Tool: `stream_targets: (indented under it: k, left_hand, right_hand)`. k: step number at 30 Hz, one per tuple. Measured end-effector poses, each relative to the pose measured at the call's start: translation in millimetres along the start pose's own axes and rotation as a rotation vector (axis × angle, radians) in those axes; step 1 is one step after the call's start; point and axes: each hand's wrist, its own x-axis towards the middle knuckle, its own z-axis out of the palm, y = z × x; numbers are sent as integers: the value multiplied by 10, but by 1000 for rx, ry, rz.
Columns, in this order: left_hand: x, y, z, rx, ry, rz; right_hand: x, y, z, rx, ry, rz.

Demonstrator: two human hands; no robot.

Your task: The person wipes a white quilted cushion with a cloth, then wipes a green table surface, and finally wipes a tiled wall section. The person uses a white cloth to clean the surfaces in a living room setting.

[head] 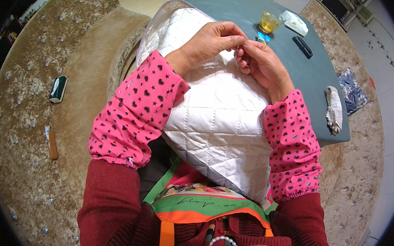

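My left hand and my right hand meet at the fingertips, thumbs and forefingers pinched close together. Anything between the fingertips is too small to make out. Under both hands spreads a white quilted pad, stitched in squares. Its far left side has a grey binding with overlock stitching and curls up. Part of the pad rests over the table's near side, and the rest hangs towards my lap, where a grey underside shows. Pink patterned sleeve covers reach to both wrists.
On the green-covered table are a glass of yellowish drink, a small blue wrapper, a white tissue pack, a black case and a rolled cloth. A curved sofa surrounds me, holding a tissue box and a wooden-handled brush.
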Motion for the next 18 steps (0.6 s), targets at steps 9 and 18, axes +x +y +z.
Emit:
stream_targets:
  k: [9, 18]
  left_hand:
    - [6, -36, -21, -116, -18, -37]
    - [4, -33, -31, -153, -24, -68]
  right_hand:
    - [-23, -19, 55, -19, -3, -1]
    - [-26, -27, 80, -37, 9, -3]
